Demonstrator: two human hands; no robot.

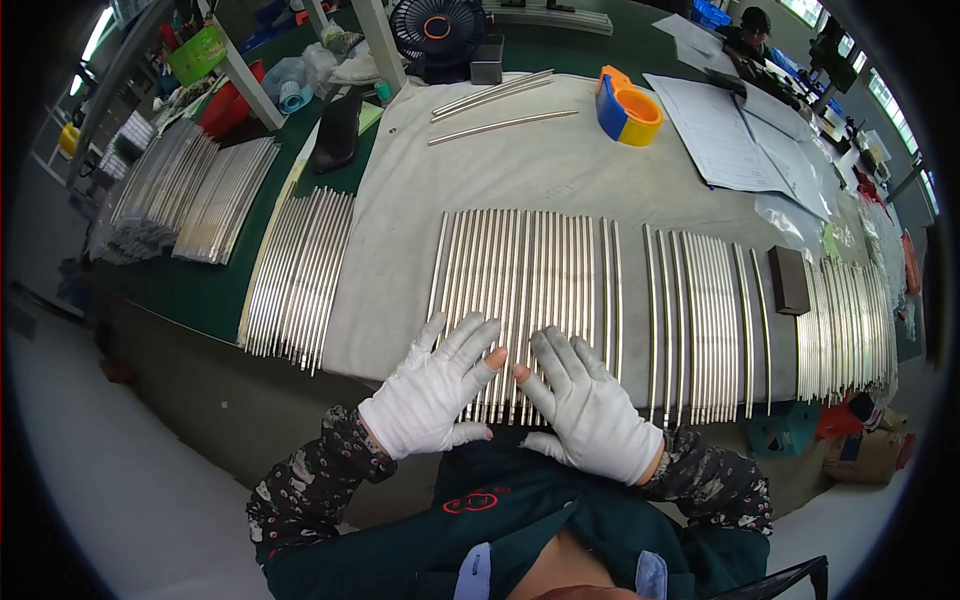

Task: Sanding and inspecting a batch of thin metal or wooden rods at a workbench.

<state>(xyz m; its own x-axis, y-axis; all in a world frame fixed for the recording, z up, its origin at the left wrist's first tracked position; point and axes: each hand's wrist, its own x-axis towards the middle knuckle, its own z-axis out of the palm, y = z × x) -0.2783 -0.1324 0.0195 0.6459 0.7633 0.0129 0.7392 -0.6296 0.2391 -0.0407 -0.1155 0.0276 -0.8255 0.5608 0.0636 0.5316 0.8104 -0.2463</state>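
Both my hands wear white gloves with some bare fingertips. My left hand (425, 392) lies flat, fingers spread, over the near left part of a row of thin silvery metal rods (515, 260). Beside it my right hand (592, 405) rests on the near right part of the same row, its fingers stretched out too. The index-side fingertips of the two hands almost meet over the rods, whose near ends show between the palms. A second group of rods (712, 320) lies to the right of my right hand, some spaced apart. Neither hand grips anything.
More rods lie in a bundle (300, 270) at left and another (850, 325) at right, by a dark brown block (789, 281). Farther back are a yellow-blue tape dispenser (628, 108), loose rods (503, 127), papers (715, 135), a black case (337, 130) and a fan (436, 30).
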